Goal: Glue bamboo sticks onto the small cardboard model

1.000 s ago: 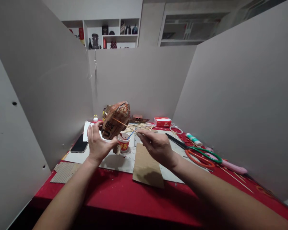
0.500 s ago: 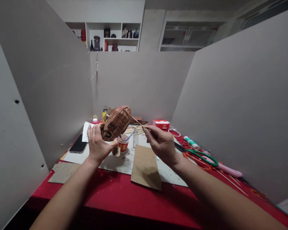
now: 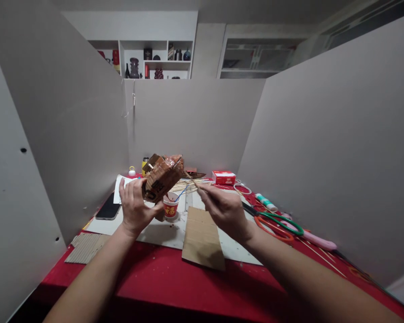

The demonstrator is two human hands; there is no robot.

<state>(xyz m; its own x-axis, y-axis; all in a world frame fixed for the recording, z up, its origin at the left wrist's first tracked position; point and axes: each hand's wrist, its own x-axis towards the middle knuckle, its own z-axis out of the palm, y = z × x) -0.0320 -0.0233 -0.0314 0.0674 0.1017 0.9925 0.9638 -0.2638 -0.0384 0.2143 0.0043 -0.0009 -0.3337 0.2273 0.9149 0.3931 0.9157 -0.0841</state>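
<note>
Left of centre in the frame, the left hand is gripping a cardboard model at its lower left, the thumb pressing low and the fingers wrapping the side. The model is tilting in the air, partly covering the rim of the cup. Just right of centre, the right hand is pinching a thin stick, which is pointing at the model's right end; whether the tip is touching, I cannot tell.

For a neat result, the left hand should be bracing the model firmly without squeezing, since thin card is probably crumpling easily, and its fingers should be avoiding the shiny patch. The right hand should be guiding the stick lightly, sliding along the surface rather than poking.
</note>
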